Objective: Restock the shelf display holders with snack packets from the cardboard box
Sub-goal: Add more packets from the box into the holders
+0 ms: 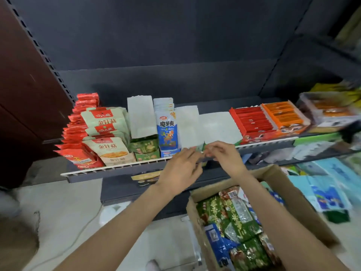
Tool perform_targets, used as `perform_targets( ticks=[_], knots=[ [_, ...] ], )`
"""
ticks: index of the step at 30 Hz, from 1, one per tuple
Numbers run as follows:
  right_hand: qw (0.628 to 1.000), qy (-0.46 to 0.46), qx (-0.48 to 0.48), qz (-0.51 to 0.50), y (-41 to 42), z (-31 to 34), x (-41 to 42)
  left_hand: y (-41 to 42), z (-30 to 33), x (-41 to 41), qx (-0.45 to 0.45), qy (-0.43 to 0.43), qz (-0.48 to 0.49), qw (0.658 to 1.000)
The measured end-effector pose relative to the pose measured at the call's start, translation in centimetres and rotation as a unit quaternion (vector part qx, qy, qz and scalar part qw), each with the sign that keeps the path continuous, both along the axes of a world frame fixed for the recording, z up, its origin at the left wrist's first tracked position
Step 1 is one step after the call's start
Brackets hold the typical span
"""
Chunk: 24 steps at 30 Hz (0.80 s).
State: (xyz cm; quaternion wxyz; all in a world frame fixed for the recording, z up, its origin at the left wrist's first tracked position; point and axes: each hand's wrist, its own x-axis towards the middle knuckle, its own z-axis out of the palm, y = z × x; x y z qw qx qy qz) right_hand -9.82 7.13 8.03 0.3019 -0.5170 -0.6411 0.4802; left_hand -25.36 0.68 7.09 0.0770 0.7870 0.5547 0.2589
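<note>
Currently loading step: both hands at the shelf point(117, 167) front edge, right of the blue holder point(169, 133). Left hand point(181, 169) and right hand point(224, 153) each pinch a green packet point(201, 148) between them. Box point(283, 184) sits below right, still full. Next move likely calls for sliding the packet into the empty white holder point(218, 127).

Both forearms bare to the frame edge, apparently without rings or watch.
</note>
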Motion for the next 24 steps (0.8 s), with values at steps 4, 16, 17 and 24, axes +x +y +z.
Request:
perform_targets(
  ticks=[4, 16, 17, 24],
  knots=[
    [0.995, -0.087, -0.028, -0.032, -2.5, -3.5, 6.8, -1.0, -2.3, 7.0, -0.152, -0.052, -0.031, 0.987],
    [0.889, -0.423, -0.178, 0.005, -7.6, -13.7, 14.5, -1.8, -15.8, 16.2, -0.526, 0.102, 0.195, 0.822],
    [0.878, -0.444, -0.176, 0.017, -7.7, -13.8, 14.2, -2.0, -15.9, 16.4, -0.516, 0.101, 0.222, 0.821],
    [0.956, -0.24, -0.164, -0.034, -6.6, -13.6, 15.5, -2.8, -14.1, 16.8, -0.443, -0.03, 0.282, 0.851]
  ],
)
